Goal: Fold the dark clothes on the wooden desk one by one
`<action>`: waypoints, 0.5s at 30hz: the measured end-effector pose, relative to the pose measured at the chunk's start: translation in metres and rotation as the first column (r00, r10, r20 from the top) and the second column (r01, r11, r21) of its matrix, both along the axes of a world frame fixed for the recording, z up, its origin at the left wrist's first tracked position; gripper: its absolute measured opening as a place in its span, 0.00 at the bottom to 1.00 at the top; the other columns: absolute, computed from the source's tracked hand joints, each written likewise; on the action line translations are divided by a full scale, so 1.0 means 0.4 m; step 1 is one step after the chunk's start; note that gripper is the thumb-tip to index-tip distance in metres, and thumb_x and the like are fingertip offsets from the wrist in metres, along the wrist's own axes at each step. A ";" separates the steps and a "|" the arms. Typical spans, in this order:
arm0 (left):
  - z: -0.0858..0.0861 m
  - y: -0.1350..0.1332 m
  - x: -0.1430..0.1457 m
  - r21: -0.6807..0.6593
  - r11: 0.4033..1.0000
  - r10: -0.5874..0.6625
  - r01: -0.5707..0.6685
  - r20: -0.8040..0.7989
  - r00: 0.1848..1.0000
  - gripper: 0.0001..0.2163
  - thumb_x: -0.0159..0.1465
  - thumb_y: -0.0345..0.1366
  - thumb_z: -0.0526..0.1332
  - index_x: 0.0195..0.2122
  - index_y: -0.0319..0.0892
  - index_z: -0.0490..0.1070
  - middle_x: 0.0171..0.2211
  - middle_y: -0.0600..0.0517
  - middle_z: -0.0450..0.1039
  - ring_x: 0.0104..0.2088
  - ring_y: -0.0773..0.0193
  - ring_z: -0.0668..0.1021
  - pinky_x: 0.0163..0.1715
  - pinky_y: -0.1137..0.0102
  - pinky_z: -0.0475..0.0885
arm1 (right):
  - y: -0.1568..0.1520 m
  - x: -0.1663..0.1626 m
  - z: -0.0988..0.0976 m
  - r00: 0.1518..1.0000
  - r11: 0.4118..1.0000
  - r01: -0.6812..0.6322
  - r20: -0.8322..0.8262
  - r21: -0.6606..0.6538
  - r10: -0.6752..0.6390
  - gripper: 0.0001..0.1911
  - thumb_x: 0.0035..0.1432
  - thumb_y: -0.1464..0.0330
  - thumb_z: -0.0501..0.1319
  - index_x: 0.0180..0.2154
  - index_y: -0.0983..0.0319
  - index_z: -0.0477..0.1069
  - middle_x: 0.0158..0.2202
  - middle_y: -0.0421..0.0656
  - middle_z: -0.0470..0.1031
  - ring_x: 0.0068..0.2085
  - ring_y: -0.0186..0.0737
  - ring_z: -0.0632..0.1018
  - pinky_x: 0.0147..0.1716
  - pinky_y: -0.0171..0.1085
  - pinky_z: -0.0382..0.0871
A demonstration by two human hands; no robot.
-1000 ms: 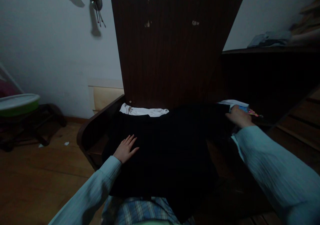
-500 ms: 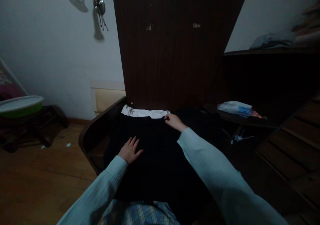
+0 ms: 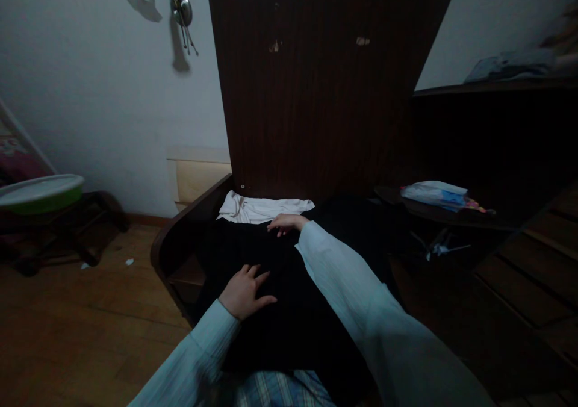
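Observation:
Black cloth [image 3: 289, 310], perhaps a garment, is spread in front of me over a dark wooden seat. Along its far edge shows a strip of white cloth [image 3: 253, 209]. My left hand [image 3: 246, 292] rests palm down on the near left part of the black cloth, fingers spread and holding nothing. Close to the far edge, my right hand [image 3: 289, 223] reaches across with its fingers pointing left and bent down onto the black cloth. Its fingertips look apart. The dark fabric hides most folds.
A curved wooden armrest [image 3: 180, 223] borders the cloth on the left. Behind stands a tall dark wood panel [image 3: 316, 106]. Plastic packets [image 3: 436, 195] lie on a low shelf at the right. At the left, a green basin [image 3: 45, 196] sits on a stool.
My right hand has moved left and a little nearer along the black cloth's far edge. That edge lies lower, showing more white cloth. My left hand has shifted slightly right and nearer.

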State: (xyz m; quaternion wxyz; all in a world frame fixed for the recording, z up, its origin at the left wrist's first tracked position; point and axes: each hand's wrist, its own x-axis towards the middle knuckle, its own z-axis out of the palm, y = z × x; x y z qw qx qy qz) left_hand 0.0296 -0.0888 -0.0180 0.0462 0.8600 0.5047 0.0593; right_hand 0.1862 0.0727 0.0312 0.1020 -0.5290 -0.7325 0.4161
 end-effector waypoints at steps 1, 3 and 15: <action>0.000 -0.001 -0.002 0.000 1.000 -0.010 0.010 0.014 1.000 0.31 0.53 0.59 0.49 0.50 0.44 0.66 0.49 0.42 0.66 0.46 0.50 0.68 0.45 0.59 0.64 | 0.002 0.003 0.010 0.999 0.999 -0.032 0.008 -0.024 0.032 0.09 0.50 0.69 0.58 0.30 0.68 0.74 0.26 0.42 0.75 0.26 0.34 0.75 0.32 0.35 0.68; 0.000 0.003 -0.008 -0.011 0.999 -0.032 0.033 0.047 0.998 0.29 0.54 0.58 0.48 0.48 0.45 0.68 0.48 0.44 0.67 0.45 0.52 0.69 0.44 0.60 0.65 | 0.014 0.007 0.034 0.999 0.999 -0.050 0.008 -0.009 0.050 0.09 0.49 0.69 0.58 0.30 0.68 0.74 0.27 0.43 0.75 0.29 0.36 0.75 0.34 0.35 0.67; 0.007 0.072 -0.157 0.085 0.951 0.257 -0.298 0.322 0.911 0.17 0.61 0.46 0.46 0.42 0.44 0.68 0.46 0.51 0.68 0.47 0.62 0.70 0.50 0.68 0.64 | -0.055 -0.036 -0.036 0.976 0.843 0.096 0.116 0.530 -0.184 0.38 0.51 0.63 0.58 0.60 0.61 0.42 0.62 0.57 0.36 0.56 0.55 0.59 0.50 0.45 0.57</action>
